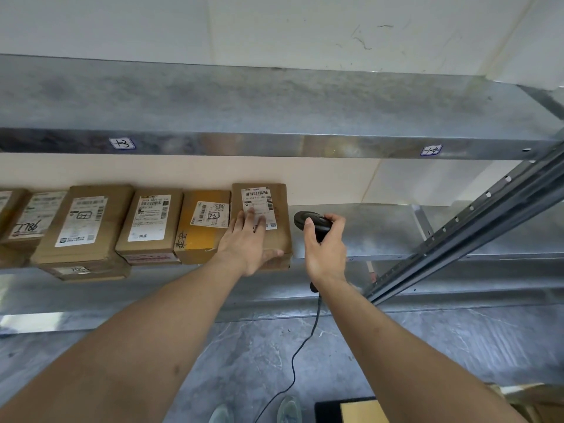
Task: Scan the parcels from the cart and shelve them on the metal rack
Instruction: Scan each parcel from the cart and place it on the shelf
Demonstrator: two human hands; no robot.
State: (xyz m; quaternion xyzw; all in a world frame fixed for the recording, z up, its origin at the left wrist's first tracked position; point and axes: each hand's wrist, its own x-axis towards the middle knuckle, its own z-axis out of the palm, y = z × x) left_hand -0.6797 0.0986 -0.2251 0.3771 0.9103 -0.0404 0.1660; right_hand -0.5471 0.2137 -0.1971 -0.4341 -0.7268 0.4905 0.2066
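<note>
A brown parcel stands at the right end of a row of boxes on the middle shelf of the metal rack. The left hand lies flat on its front, fingers straight across the white label (thumb under the lower edge). Just to its right, the right hand grips a black scanner, fingers curled round the handle; its cord hangs toward the floor.

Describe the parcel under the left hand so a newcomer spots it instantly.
On the metal rack, find the middle shelf's row of cardboard parcels. Take the rightmost brown parcel, beside the yellow parcel. Only it has bare shelf to its right and the left hand on its label.
</note>
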